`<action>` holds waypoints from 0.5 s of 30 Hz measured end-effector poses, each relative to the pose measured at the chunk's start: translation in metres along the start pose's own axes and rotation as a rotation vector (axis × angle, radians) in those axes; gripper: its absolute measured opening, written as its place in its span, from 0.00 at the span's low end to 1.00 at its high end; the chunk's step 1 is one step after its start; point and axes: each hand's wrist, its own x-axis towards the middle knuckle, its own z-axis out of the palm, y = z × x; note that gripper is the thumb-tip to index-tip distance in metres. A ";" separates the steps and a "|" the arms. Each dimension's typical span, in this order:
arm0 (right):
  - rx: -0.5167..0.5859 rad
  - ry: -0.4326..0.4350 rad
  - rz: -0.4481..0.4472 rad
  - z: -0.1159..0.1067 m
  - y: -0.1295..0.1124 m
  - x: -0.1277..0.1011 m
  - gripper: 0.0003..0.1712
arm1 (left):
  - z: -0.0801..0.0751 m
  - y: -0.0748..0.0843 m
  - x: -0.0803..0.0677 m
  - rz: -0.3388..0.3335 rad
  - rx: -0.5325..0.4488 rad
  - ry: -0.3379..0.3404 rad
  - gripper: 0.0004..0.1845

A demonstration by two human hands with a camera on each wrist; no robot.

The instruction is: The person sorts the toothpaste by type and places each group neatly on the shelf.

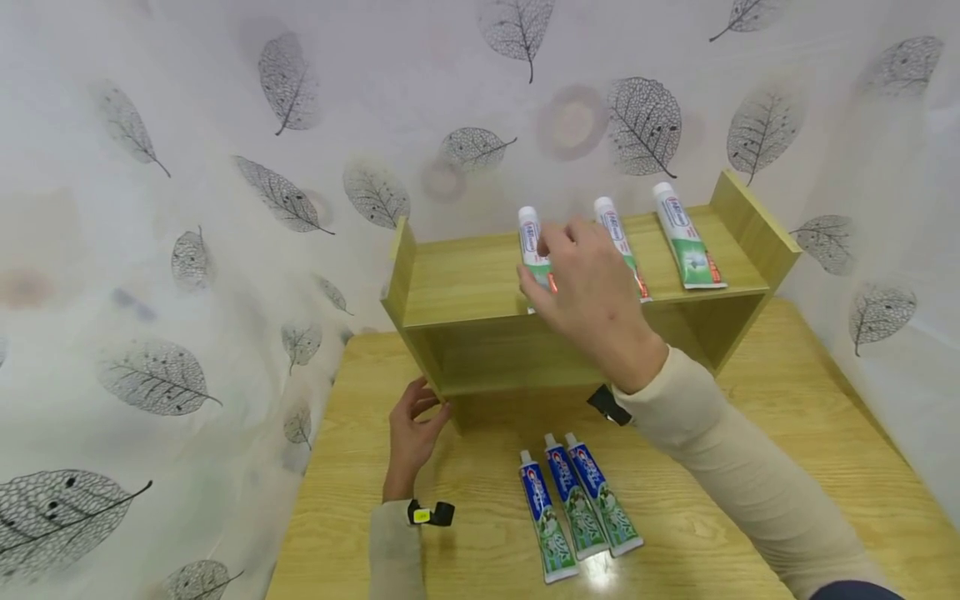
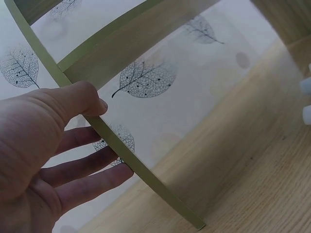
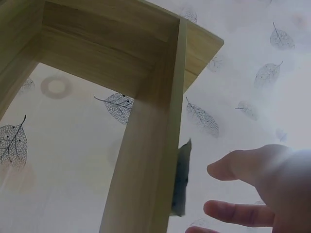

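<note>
My left hand (image 1: 414, 429) is at the left side of a small wooden shelf (image 1: 472, 321). In the left wrist view its thumb and fingers (image 2: 92, 187) pinch the edge of the side panel (image 2: 146, 179). My right hand (image 1: 596, 287) is over the top board, its thumb beside the leftmost white-and-green toothpaste tube (image 1: 529, 233). In the right wrist view the fingers (image 3: 238, 213) are apart with nothing between them, next to a tube end (image 3: 181, 179) jutting past the board. A middle tube (image 1: 611, 223) is partly hidden behind this hand; a third tube (image 1: 688, 246) lies to the right.
Three blue-and-green toothpaste tubes (image 1: 573, 500) lie side by side on the wooden table (image 1: 337, 517), in front of the shelf. Behind stands a pale wall covering (image 1: 442, 75) with leaf prints. The top board has raised end panels (image 1: 753, 221).
</note>
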 end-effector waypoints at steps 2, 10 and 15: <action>0.004 0.020 -0.028 -0.002 -0.001 -0.004 0.16 | 0.000 0.001 0.001 0.002 -0.007 0.003 0.30; -0.033 0.081 -0.067 -0.005 0.003 -0.032 0.14 | 0.000 0.000 0.001 -0.004 -0.013 -0.010 0.30; -0.056 0.137 -0.117 0.001 0.013 -0.059 0.14 | 0.000 0.001 0.001 0.000 -0.007 -0.012 0.30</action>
